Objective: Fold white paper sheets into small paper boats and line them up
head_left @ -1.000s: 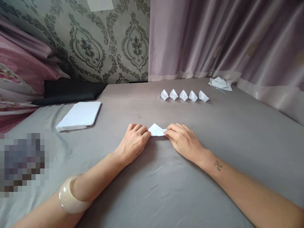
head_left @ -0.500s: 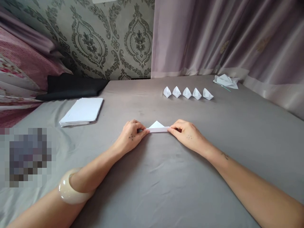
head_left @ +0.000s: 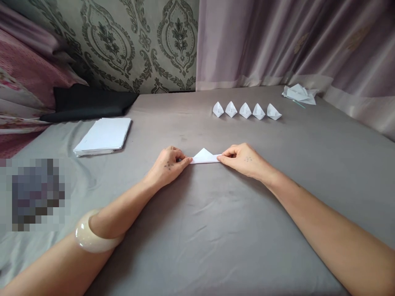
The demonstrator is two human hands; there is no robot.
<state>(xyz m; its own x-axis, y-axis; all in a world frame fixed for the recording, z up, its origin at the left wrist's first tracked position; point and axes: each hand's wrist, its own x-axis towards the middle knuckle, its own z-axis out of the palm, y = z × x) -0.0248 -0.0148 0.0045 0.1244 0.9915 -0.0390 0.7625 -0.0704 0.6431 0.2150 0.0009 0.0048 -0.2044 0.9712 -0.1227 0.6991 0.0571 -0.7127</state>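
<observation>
A small folded white paper (head_left: 204, 157) lies between my hands, with a triangular peak pointing away from me and a flat strip along the near edge. My left hand (head_left: 173, 164) pinches the left end of that strip between thumb and fingers. On the other side, my right hand (head_left: 242, 159) grips the right end in the same way. Beyond them, several folded paper boats (head_left: 245, 110) stand in a row. Left of my hands sits a stack of white paper sheets (head_left: 103, 135).
A grey sheet (head_left: 200, 230) covers the surface. At the back right lie more folded papers (head_left: 298, 93) beside a thin greenish stick (head_left: 299, 104). Black cloth (head_left: 89, 102) rests at the back left. A blurred-out object (head_left: 37, 193) is at the left, and curtains (head_left: 265, 41) hang behind.
My fingers have shifted from over the paper's ends to a thumb-on-top pinch at both ends. The near strip of the paper now shows flat and straight. The view has tilted slightly down.
</observation>
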